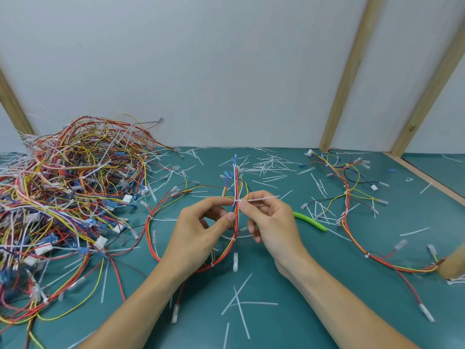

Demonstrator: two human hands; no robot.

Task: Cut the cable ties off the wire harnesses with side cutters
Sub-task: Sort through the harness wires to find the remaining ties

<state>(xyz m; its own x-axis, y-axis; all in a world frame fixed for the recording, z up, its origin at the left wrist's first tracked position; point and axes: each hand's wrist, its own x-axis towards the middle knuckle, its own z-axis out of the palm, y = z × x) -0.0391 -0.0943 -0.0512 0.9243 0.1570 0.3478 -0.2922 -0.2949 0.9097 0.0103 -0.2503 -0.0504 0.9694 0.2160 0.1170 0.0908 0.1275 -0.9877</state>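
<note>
1. A high tangled pile of harnesses [70, 195] blocks the mat's left side
2. A separate harness [352, 210] sprawls across the right
3. Cut tie strips [266, 167] litter the green mat [289, 285]
4. The near centre, between the forearms, holds only a few strips

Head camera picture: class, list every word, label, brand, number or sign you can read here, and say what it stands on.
None can be read: no print shows on the wire harness, the cable tie, the green handle, the teal mat or the white wall.
</note>
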